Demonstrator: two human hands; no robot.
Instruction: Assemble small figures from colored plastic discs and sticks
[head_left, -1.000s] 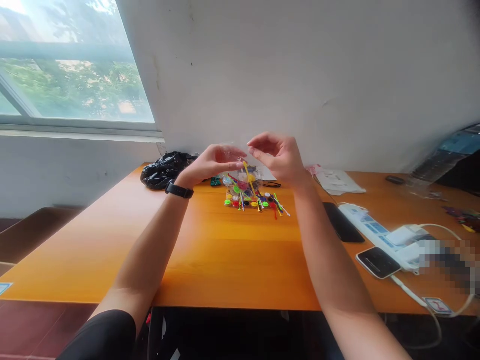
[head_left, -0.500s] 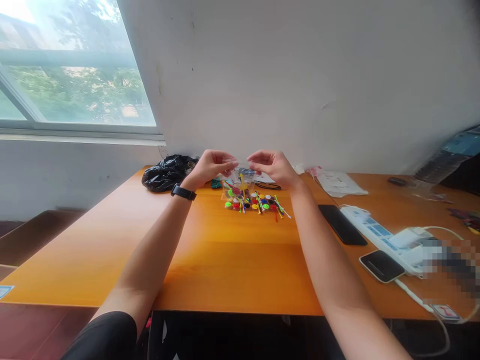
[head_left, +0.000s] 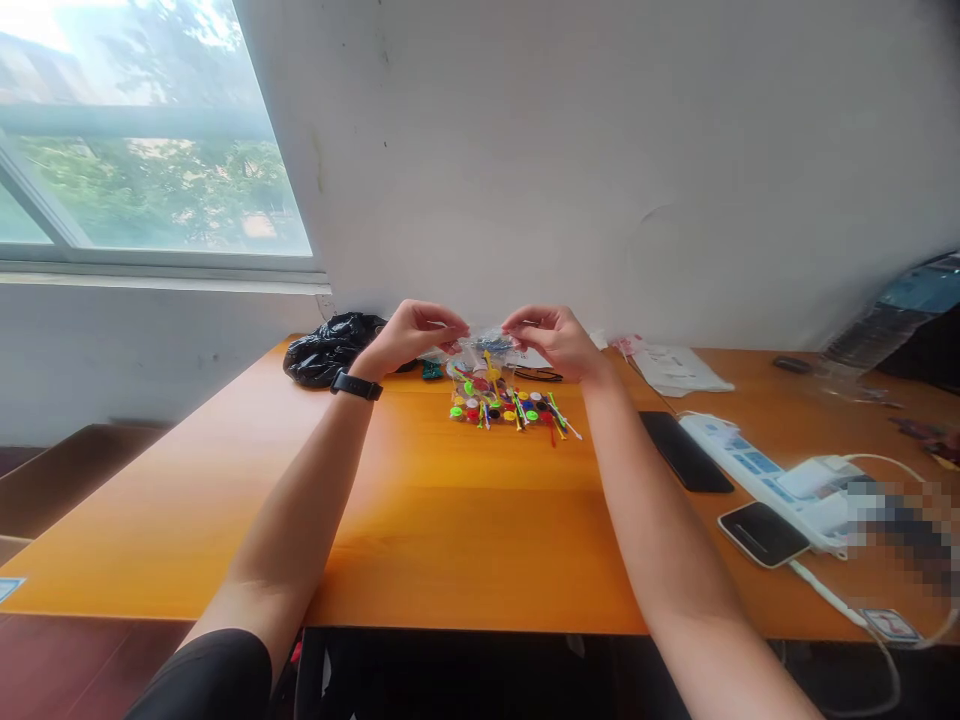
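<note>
A clear plastic bag (head_left: 480,362) hangs upright between my hands, with small colourful pieces inside, a yellow arrow-like one among them. My left hand (head_left: 421,335) pinches its upper left corner; a black watch band circles that wrist. At the upper right corner, my right hand (head_left: 551,336) is closed in a pinch on the bag. On the table just below and in front lie several small coloured discs and sticks (head_left: 517,410), which may be in bags of their own. The bag's lower edge overlaps them, so I cannot tell whether it touches the table.
Behind my left hand sits a black plastic bag (head_left: 334,350). On the right are a dark phone (head_left: 686,452), a white power strip (head_left: 739,455), a white-edged device (head_left: 763,533) with a cable, and a white paper or bag (head_left: 679,368). The wall (head_left: 562,180) stands behind the table.
My left hand has shifted slightly left. My right hand, which was apart from the bag, now pinches its upper right corner, and the bag's top is stretched between both hands.
</note>
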